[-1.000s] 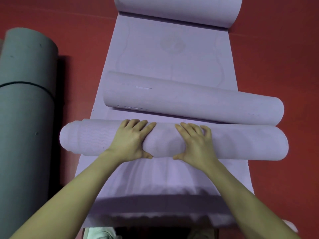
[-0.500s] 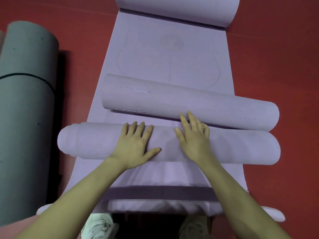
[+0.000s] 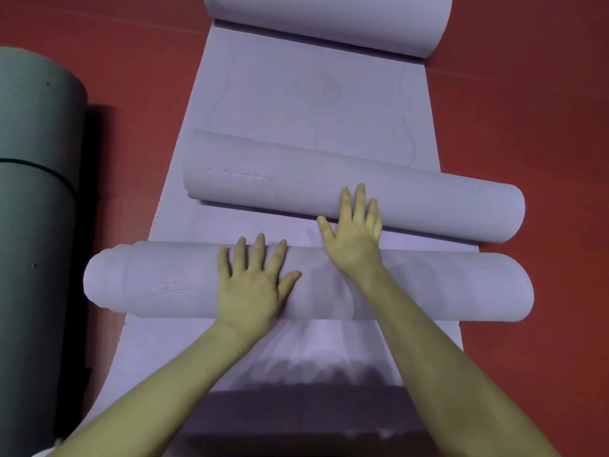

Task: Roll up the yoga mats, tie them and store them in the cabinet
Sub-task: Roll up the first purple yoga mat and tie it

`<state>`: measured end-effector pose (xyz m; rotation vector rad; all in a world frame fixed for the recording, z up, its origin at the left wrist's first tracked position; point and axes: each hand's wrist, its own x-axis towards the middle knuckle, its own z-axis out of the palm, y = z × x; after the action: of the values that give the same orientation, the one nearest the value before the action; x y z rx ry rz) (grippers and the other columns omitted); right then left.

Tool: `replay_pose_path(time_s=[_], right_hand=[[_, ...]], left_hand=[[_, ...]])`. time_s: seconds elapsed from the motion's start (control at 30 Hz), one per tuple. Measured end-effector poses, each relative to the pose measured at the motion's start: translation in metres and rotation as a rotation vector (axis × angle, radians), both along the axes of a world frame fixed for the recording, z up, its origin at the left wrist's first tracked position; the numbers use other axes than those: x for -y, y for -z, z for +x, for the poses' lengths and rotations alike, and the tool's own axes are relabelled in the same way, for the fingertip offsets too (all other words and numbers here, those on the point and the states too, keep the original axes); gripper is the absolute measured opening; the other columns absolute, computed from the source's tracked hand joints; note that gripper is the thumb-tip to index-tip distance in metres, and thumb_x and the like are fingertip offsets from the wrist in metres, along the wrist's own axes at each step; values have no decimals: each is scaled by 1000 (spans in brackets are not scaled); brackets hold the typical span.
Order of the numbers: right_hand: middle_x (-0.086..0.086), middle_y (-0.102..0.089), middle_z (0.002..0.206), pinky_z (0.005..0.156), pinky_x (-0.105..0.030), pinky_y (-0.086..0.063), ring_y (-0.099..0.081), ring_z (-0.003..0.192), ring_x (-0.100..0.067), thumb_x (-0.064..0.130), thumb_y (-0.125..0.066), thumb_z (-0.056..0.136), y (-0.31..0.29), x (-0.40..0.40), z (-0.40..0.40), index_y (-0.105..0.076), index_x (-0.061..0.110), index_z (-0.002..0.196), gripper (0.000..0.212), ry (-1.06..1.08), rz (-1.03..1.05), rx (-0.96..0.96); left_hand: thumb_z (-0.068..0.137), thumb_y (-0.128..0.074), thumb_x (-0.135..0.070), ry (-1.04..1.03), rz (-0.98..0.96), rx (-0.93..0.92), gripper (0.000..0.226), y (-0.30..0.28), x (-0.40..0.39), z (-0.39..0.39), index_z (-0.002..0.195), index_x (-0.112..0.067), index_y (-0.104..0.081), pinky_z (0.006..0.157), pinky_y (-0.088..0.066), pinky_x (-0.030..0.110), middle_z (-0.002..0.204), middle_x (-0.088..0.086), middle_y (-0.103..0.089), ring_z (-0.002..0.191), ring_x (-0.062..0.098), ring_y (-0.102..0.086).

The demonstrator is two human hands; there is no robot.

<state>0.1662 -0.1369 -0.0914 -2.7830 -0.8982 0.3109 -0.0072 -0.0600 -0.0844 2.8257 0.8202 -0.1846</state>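
I saw a purple yoga mat (image 3: 316, 103) lying flat on the red floor (image 3: 527, 110). The near roll (image 3: 158, 282) of it lay across the mat. My left hand (image 3: 255, 285) pressed flat on that roll, fingers straight and spread. My right hand (image 3: 354, 234) reached past it, its straight fingers touching the second roll (image 3: 428, 199) just behind. A rolled gray mat (image 3: 33, 225) lay at the left.
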Motion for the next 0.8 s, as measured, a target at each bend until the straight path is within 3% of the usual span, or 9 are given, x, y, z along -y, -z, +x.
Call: replay_pose_path(time_s=[0.07, 0.13, 0.2, 0.27, 0.37, 0.43, 0.57, 0.63, 0.8], right_hand=[[-13, -8, 160, 114, -49, -9, -10, 143, -42, 48, -38, 98, 1, -3, 6, -22, 14, 151, 65, -8, 25, 30], [-20, -36, 148, 101, -55, -32, -40, 126, -48, 48, -39, 92, 4, -8, 13, -45, 15, 142, 60, 36, 33, 122], [-22, -53, 131, 87, -53, -44, -55, 103, -46, 47, -40, 87, 3, -13, 21, -58, 17, 132, 57, 64, 30, 116], [-24, -49, 134, 94, -54, -40, -53, 108, -48, 48, -39, 88, 4, -17, 27, -54, 16, 136, 59, 34, 40, 124], [-15, -11, 159, 114, -48, -7, -15, 142, -42, 47, -38, 97, 5, -20, 38, -23, 16, 151, 64, 0, 10, 88], [-11, -1, 160, 115, -45, 0, -5, 145, -37, 44, -41, 98, 5, -23, 44, -16, 19, 153, 65, -7, -17, 96], [-25, -36, 147, 104, -53, -26, -40, 129, -47, 48, -34, 89, 9, -29, 45, -48, 12, 139, 63, 19, 59, 206], [-25, -46, 139, 99, -48, -24, -49, 122, -41, 48, -32, 87, 9, -27, 43, -56, 9, 132, 63, -8, 74, 204], [-11, -67, 116, 93, -44, -33, -64, 101, -25, 34, -43, 93, 3, -7, 13, -70, 16, 111, 38, -116, 193, 379]], left_hand=[[100, -7, -55, -6, -18, 8, 72, 1, -4, 6, 127, -16, -62, 96, -37, 60, 129, 19, -58, 114, 46, -55], [100, -11, -53, -4, -16, 17, 69, 2, -15, 17, 126, -16, -63, 96, -38, 60, 129, 17, -59, 115, 44, -56], [97, -21, -52, -27, -15, 49, 62, 2, -26, 32, 127, -16, -62, 98, -37, 61, 132, 16, -57, 118, 42, -55], [90, -18, -57, -60, -44, 29, 68, -1, -35, 46, 140, -22, -49, 107, -28, 57, 146, 11, -44, 132, 36, -43], [84, 1, -65, -75, -50, 6, 76, 4, -53, 62, 152, -34, -12, 116, -3, 47, 161, -1, -7, 147, 23, -7], [90, -7, -66, -72, -78, -9, 69, 4, -64, 73, 152, -36, -5, 117, 0, 46, 161, -4, 2, 148, 19, 1], [93, -21, -64, -58, -161, -57, 67, 5, -84, 96, 152, -38, -3, 118, 1, 46, 160, -8, 7, 147, 17, 3], [93, -23, -65, -65, -170, -62, 68, 6, -90, 102, 151, -38, -2, 118, 2, 47, 160, -11, 10, 147, 17, 3], [95, -29, -59, -99, -162, -5, 65, 9, -106, 120, 152, -38, -6, 117, 4, 48, 159, -14, 12, 147, 20, 4]])
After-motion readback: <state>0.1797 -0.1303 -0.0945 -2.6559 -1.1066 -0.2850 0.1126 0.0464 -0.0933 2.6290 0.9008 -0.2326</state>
